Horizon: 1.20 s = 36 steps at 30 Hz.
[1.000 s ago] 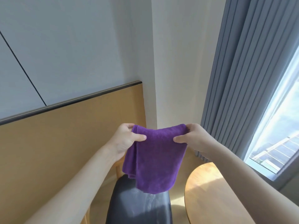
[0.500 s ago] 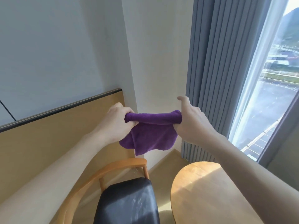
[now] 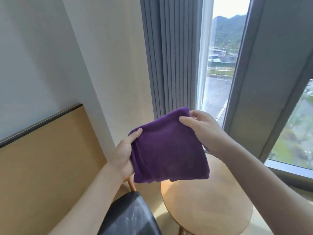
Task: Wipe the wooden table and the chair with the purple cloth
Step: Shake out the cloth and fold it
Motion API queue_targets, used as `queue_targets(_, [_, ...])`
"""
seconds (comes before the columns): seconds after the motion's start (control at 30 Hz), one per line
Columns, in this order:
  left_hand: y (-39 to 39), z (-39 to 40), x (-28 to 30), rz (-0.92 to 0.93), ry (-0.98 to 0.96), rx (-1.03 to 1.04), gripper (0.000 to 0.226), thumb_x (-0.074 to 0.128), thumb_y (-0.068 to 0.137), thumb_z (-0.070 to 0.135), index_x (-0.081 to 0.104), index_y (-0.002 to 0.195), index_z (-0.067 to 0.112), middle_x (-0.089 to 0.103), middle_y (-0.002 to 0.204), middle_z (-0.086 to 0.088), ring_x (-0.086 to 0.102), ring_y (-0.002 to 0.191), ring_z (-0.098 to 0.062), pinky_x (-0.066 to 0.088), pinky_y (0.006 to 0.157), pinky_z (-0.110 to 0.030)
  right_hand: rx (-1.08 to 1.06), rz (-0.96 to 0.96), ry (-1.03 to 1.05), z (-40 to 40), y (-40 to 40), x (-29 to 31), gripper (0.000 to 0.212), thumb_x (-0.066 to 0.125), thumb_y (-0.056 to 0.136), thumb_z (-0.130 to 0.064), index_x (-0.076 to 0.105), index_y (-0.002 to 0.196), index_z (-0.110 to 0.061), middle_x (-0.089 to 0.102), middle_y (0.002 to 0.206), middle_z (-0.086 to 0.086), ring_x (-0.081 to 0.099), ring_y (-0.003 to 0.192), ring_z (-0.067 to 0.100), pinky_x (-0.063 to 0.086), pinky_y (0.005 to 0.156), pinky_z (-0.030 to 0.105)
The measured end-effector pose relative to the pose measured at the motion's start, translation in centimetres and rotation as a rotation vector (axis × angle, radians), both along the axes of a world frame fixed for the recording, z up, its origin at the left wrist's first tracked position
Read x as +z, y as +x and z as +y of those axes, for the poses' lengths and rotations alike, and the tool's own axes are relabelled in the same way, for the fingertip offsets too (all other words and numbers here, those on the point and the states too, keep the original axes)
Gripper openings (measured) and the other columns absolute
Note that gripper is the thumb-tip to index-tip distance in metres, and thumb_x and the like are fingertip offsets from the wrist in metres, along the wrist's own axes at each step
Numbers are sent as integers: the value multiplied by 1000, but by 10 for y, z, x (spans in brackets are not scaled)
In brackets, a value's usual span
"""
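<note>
Folded purple terry cloth [image 3: 169, 150] held up in the air, above the round light wooden table [image 3: 208, 206] and the chair with black padded seat [image 3: 128, 216], touching neither. Left hand [image 3: 124, 154] gripping the cloth's left edge, thumb on the front, other fingers hidden behind the fabric. Right hand [image 3: 201, 129] pinching the upper right corner, fingers curled over it. Grey pleated curtain [image 3: 171, 53] and tall window [image 3: 218, 65] behind; tan wall panel [image 3: 45, 160] to the left.

Grey curtains [image 3: 171, 55] beside bright window [image 3: 218, 65]
</note>
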<state>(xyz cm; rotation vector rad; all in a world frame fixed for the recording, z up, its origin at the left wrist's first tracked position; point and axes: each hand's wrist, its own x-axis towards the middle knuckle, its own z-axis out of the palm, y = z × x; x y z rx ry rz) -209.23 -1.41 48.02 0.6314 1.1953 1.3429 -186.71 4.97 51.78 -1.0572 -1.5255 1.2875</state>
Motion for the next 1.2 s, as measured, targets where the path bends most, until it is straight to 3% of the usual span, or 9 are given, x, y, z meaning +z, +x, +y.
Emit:
queue_targets(0.17, [51, 1, -27, -7, -59, -301, 25, 72, 88, 36, 84, 78, 16, 78, 92, -11, 76, 77, -26, 56, 79, -37, -185, -10, -192, -53, 67, -39, 17, 65, 99, -19, 72, 109, -6, 76, 102, 17, 74, 88, 32, 60, 79, 45])
queue_targets(0.27, [80, 0, -20, -197, 81, -557, 30, 82, 82, 37, 83, 99, 13, 78, 103, -10, 76, 95, -25, 61, 80, -36, -269, 220, -253, -89, 117, -33, 24, 69, 96, -19, 71, 109, 0, 74, 95, 14, 71, 78, 25, 57, 64, 33])
queue_targets(0.37, [121, -13, -13, -360, 171, -797, 50, 86, 82, 39, 76, 122, 12, 73, 127, -12, 69, 120, -30, 58, 93, -44, -222, 459, -185, -132, 172, -21, 37, 79, 85, -32, 74, 109, -4, 74, 100, 14, 72, 86, 27, 59, 68, 35])
queue_targets(0.43, [161, -29, -27, -265, 84, -865, 70, 93, 71, 41, 71, 129, 10, 68, 133, -16, 66, 124, -36, 56, 98, -51, -254, 420, -226, -164, 195, -35, 46, 81, 82, -37, 73, 113, -4, 74, 113, 19, 73, 98, 33, 60, 77, 42])
queue_targets(0.53, [222, -68, -65, -56, -93, -928, 75, 90, 73, 30, 61, 139, 8, 66, 134, -21, 64, 124, -42, 49, 107, -58, -496, 193, -365, -209, 217, -89, 28, 74, 91, -32, 76, 106, -8, 76, 109, 16, 74, 100, 33, 57, 94, 53])
queue_targets(0.73, [319, -112, -107, 64, -282, -1079, 42, 87, 75, 24, 77, 114, 14, 72, 123, -22, 72, 109, -40, 60, 80, -42, -721, 90, -488, -289, 308, -150, 26, 59, 102, -34, 78, 99, -17, 78, 104, 8, 76, 95, 25, 58, 94, 49])
queue_targets(0.9, [444, -148, -118, 166, -331, -1146, 58, 89, 71, 21, 68, 123, 6, 75, 114, -22, 76, 99, -37, 61, 71, -38, -832, -39, -462, -356, 412, -159, 30, 51, 102, -47, 74, 99, -28, 78, 97, -8, 75, 89, 13, 58, 90, 41])
queue_targets(1.07, [572, -187, -121, 131, -368, -1210, 44, 78, 73, 15, 70, 114, 1, 76, 105, -26, 77, 85, -38, 61, 61, -38, -889, 175, -445, -426, 515, -158, 20, 65, 87, -36, 76, 97, -22, 77, 106, 9, 74, 97, 26, 61, 86, 41])
queue_targets(1.2, [652, -204, -117, 52, -415, -1305, 48, 92, 61, 9, 78, 106, -1, 74, 109, -27, 76, 90, -41, 62, 68, -44, -939, 450, -378, -459, 581, -153, 32, 76, 80, -35, 76, 106, -18, 74, 113, 17, 73, 100, 33, 58, 75, 36])
